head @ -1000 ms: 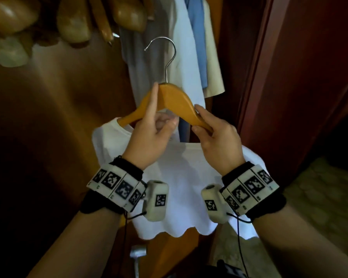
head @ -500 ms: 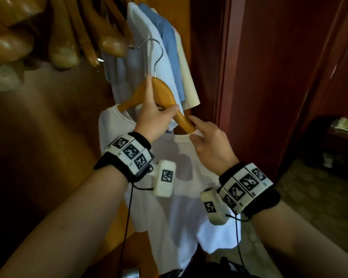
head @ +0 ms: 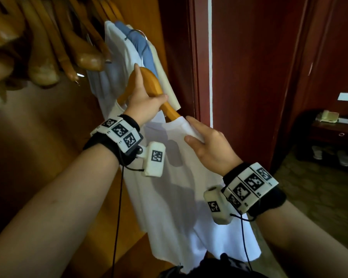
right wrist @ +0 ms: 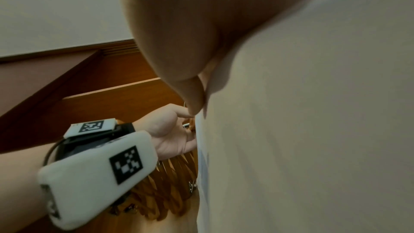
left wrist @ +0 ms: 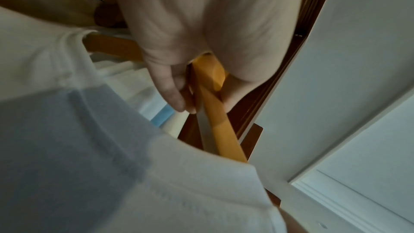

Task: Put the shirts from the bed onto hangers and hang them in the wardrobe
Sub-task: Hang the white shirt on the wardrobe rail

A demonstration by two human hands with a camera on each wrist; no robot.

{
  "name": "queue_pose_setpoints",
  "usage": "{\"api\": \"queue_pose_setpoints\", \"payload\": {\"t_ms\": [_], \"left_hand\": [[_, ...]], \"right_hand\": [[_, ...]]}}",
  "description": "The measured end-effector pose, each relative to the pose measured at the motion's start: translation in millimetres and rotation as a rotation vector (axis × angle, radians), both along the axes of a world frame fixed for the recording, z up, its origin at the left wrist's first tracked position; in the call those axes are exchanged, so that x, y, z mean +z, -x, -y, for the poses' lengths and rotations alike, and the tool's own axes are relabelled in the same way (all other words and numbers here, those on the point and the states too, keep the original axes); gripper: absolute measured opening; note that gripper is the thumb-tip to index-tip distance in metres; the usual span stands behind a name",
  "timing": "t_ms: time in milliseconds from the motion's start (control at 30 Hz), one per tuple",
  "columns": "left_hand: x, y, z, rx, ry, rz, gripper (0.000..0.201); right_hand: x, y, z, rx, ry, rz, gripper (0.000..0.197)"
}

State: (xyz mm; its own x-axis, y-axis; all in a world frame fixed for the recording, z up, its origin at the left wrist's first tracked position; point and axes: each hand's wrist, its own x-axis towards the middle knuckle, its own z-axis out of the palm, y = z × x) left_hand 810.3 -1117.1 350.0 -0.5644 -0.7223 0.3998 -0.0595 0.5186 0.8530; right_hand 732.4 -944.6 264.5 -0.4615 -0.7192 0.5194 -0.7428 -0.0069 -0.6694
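Up at twelve o'clock, toward the wardrobe (head: 38, 157), our left hand (head: 145, 101) grips the wooden hanger (head: 149, 83) for hooking, while our right hand (head: 209, 145) pinches the white shirt (head: 169, 197) shoulder so it stays seated.

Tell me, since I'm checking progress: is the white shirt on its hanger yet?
Yes: the white shirt hangs spread from the wooden hanger, whose arm enters its collar.

my right hand (right wrist: 201, 42) pinches the white shirt (right wrist: 313, 130) filling the view beside it. beyond my fingertips, my left hand (right wrist: 172, 130) curls at the shirt's edge, wooden hangers (right wrist: 170, 192) bunched below it.
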Motion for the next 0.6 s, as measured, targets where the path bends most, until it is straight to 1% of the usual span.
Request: {"api": "queue_pose_setpoints", "payload": {"t_ms": [100,267,333,400,500,600], "left_hand": [[13,-2,6,0.000,0.000,-0.033,0.105],[32,-13,7,0.019,0.013,-0.096,0.099],[40,-17,8,0.034,0.038,-0.116,0.097],[48,-22,9,0.039,0.066,-0.134,0.094],[57,-28,13,0.044,0.097,-0.125,0.094],[65,-31,17,0.056,0.116,-0.130,0.093]], "right_hand": [[7,-1,-1,0.082,0.051,0.031,0.057],[23,-1,3,0.221,0.074,0.161,0.064],[31,-2,6,0.241,0.072,0.149,0.065],[39,-4,10,0.244,0.059,0.098,0.064],[48,-8,18,0.278,0.042,0.044,0.052],[55,-10,25,0.307,0.030,0.043,0.049]]}}
